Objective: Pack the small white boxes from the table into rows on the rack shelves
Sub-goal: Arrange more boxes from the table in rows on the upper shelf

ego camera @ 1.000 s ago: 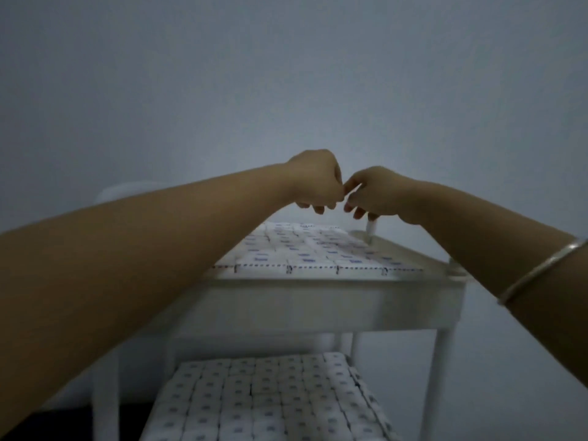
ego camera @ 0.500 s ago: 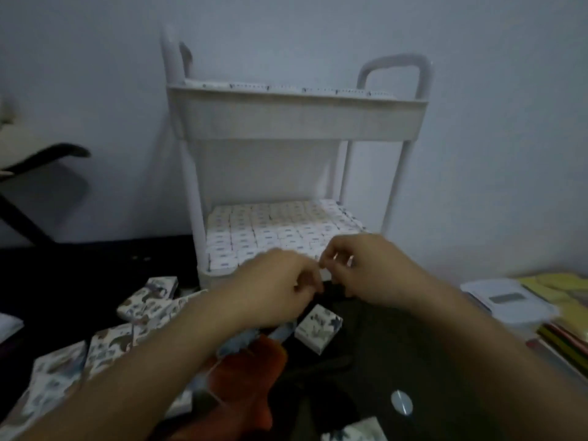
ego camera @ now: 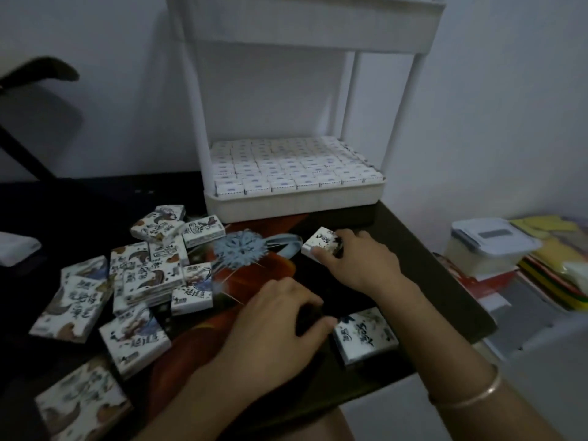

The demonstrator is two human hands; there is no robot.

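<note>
A: The right hand (ego camera: 353, 262) pinches 1 box (ego camera: 318, 245) on the counter (ego camera: 420, 259) before the rack (ego camera: 302, 27); the left hand (ego camera: 280, 323) is curled, its grip unclear.
B: The lower shelf (ego camera: 296, 203) looks full; forcing it in may jam or drop it.

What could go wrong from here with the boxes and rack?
1. The lower shelf looks packed full, so the small box that the right hand pinches may find no gap there.
2. The left hand is blurred beside a second box near the edge of the table; a nudge might push it off.
</note>
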